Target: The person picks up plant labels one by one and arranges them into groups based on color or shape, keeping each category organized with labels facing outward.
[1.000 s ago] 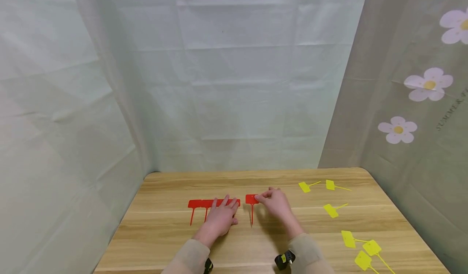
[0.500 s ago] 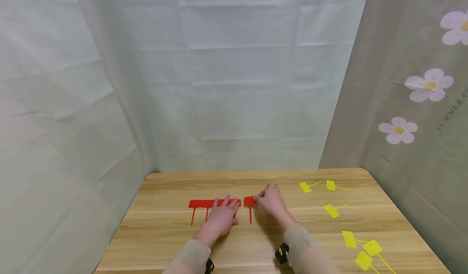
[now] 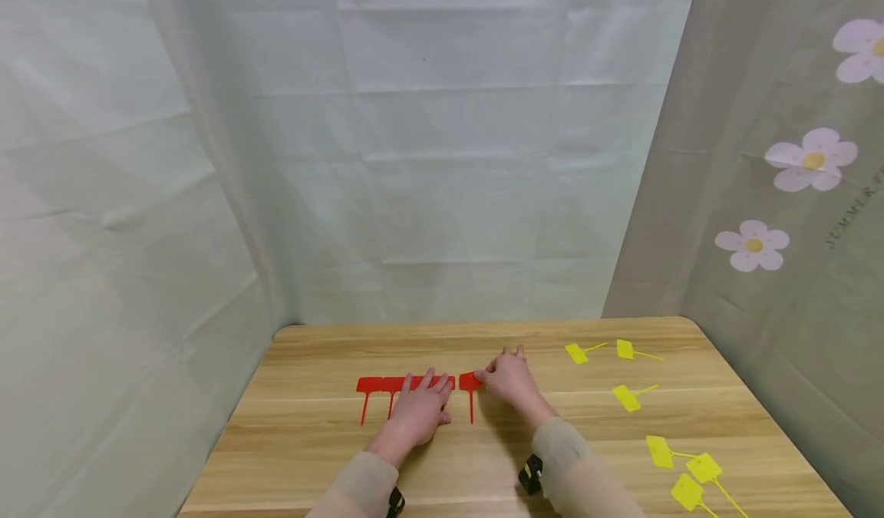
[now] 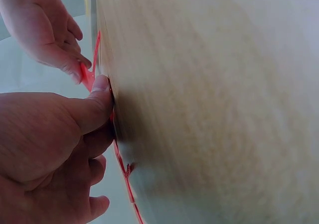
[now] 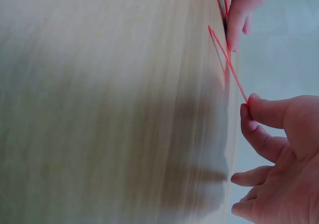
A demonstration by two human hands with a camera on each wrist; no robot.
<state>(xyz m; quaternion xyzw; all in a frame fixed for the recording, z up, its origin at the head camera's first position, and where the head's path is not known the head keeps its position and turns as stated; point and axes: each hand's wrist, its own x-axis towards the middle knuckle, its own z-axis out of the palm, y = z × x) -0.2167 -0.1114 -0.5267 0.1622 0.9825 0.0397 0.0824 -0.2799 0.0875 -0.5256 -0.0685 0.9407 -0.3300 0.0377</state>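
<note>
Left hand point(image 3: 414, 410) lies flat, fingers straight, pinning the red tag row point(image 3: 387, 384) on the table point(image 3: 311, 441), while right hand point(image 3: 509, 376) pinches a single red tag point(image 3: 470, 382) just beside the row's end, apparently to line it up.

Table point(image 3: 311, 433): light wood-grain top, smooth, low satin sheen. Red tags point(image 3: 404, 384) on the table and yellow tags point(image 3: 627, 397) to their right: thin smooth plastic, slightly glossy. Backdrop point(image 3: 442, 157) behind the table: matt creased cloth; sleeves point(image 3: 359, 487) of soft matt knit.
</note>
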